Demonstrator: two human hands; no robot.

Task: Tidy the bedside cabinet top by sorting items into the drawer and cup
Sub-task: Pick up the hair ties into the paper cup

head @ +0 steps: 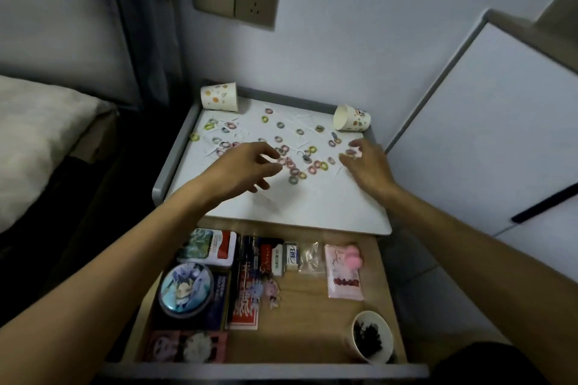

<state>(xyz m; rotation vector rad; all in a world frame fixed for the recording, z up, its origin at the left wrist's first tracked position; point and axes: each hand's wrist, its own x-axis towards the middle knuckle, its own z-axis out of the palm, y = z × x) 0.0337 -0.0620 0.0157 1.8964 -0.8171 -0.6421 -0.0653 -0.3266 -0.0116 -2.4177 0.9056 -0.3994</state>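
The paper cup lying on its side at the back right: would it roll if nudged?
Probably: the paper cup lies on its side and tapers, so it would likely roll in a curve. It looks like thin paper and empty, so probably light and easily crushed.

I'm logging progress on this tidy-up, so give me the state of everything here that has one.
drawer: pulled open
back left cup: standing, mouth unseen
back right cup: tipped on its side
drawer cup: upright, dark bits inside
coloured rings: loose, scattered
left hand: open above the rings
right hand: on rings, grip unclear
wall socket: nothing plugged in
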